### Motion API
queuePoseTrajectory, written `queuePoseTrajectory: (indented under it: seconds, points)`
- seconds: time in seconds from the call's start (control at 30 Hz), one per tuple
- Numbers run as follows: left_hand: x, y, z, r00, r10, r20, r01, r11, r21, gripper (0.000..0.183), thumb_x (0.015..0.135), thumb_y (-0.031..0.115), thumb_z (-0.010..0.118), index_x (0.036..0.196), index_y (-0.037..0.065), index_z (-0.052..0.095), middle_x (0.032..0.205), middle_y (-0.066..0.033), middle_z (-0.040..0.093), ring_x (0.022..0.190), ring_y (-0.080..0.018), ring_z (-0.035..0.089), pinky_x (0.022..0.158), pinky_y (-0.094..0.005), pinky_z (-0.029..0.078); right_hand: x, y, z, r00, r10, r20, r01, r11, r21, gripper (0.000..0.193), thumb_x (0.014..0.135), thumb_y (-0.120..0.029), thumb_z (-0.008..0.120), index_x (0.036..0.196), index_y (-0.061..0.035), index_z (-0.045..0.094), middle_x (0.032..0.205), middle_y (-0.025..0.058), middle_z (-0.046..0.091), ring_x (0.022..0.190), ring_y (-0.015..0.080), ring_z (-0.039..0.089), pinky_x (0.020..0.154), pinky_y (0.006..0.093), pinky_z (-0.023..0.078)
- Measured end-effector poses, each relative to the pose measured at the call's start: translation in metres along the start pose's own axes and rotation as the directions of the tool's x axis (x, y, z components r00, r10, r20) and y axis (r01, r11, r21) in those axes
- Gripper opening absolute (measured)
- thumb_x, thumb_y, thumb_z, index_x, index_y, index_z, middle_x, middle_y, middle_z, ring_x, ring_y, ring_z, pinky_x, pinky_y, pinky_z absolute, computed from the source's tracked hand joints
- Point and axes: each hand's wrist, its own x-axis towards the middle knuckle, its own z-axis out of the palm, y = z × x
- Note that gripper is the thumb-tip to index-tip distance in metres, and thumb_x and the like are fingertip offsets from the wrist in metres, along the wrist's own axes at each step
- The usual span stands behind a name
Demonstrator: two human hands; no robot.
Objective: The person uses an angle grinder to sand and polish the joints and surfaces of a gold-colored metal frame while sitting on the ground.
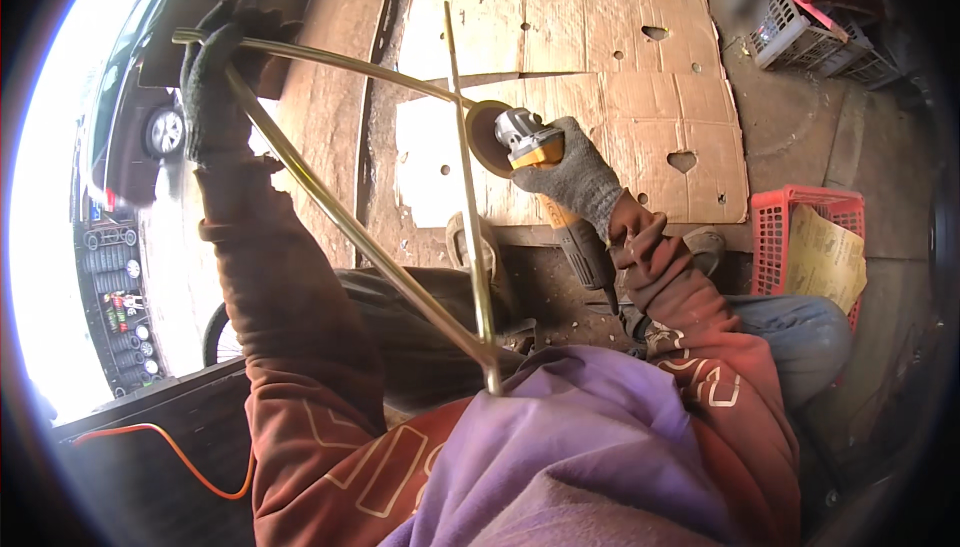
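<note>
A triangular frame of thin brass-coloured metal tubes (372,244) spans the space in front of my chest, with one corner close to my purple-covered front. My left hand (212,77), in a dark glove, is wrapped round the frame's far left corner. In a grey knit glove, my right hand (575,175) grips an angle grinder (540,154) with a yellow and black body and a metal head. Its round disc (486,145) stands right beside the far right corner, where two tubes cross. Whether the disc touches the metal, I cannot tell.
Cardboard sheets (570,107) with holes lie on the floor beyond the frame. A red plastic crate (770,247) holding a yellowish paper sack stands at right. Other crates (790,32) sit at far right. An orange cord (205,477) runs at lower left; a parked vehicle (130,97) shows outside.
</note>
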Motion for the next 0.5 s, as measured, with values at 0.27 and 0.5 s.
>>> queuePoseTrajectory:
  seconds: [0.27,0.5]
  points:
    - [0.014,0.023,0.013,0.988,-0.111,0.103,0.090,0.978,0.190,0.031,0.096,0.009,0.062,0.122,-0.007,0.053,0.106,-0.0230,0.067,0.102,-0.0404,0.069,0.091,-0.0494,0.061,0.002,-0.002,0.004,0.996,-0.057,-0.067,0.067,0.986,0.155,0.076,0.062,-0.032,0.092,0.116,0.0002,0.050,0.100,0.0120,0.065,0.087,0.0183,0.065,0.079,0.0334,0.056]
    - [0.030,0.016,0.030,0.993,-0.061,0.099,0.040,0.979,0.202,0.026,0.096,0.005,0.061,0.118,-0.007,0.055,0.101,-0.0228,0.067,0.098,-0.0416,0.070,0.086,-0.0494,0.063,-0.008,-0.015,0.005,0.992,-0.100,-0.072,0.117,0.948,0.295,0.071,0.064,-0.029,0.091,0.114,0.0011,0.051,0.097,0.0110,0.065,0.085,0.0172,0.066,0.077,0.0322,0.057]
